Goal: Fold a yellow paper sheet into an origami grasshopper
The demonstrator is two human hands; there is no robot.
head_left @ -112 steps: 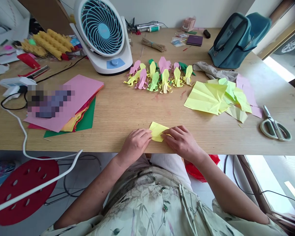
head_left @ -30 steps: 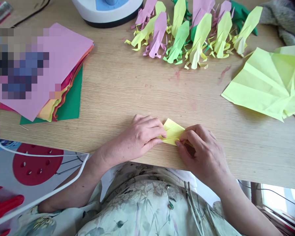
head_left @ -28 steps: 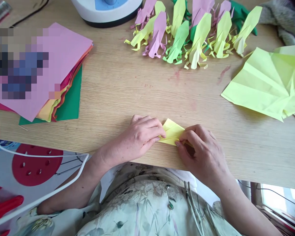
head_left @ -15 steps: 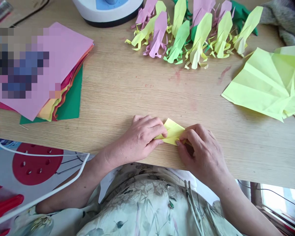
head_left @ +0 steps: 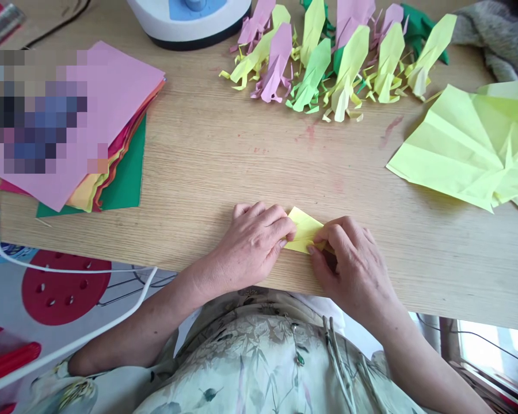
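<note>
A small folded piece of yellow paper (head_left: 303, 229) lies on the wooden table near its front edge, between my two hands. My left hand (head_left: 259, 240) is closed on the paper's left end, thumb and fingertips pressed together over it. On the right end, my right hand (head_left: 352, 250) pinches the paper between thumb and curled fingers. Both ends of the paper are hidden under my fingers; its pointed upper corner and flat middle show.
Several folded paper figures (head_left: 309, 80) in pink, yellow and green stand at the back. Creased yellow sheets (head_left: 457, 149) lie at right. A stack of coloured paper (head_left: 125, 86) sits at left. Behind is a white device with a blue top (head_left: 190, 20). A white cable (head_left: 69, 268) hangs at lower left.
My left hand has shifted slightly right along the yellow paper, its thumb drawn in closer to the fingers. My right hand keeps its pinch. The view has moved a little.
</note>
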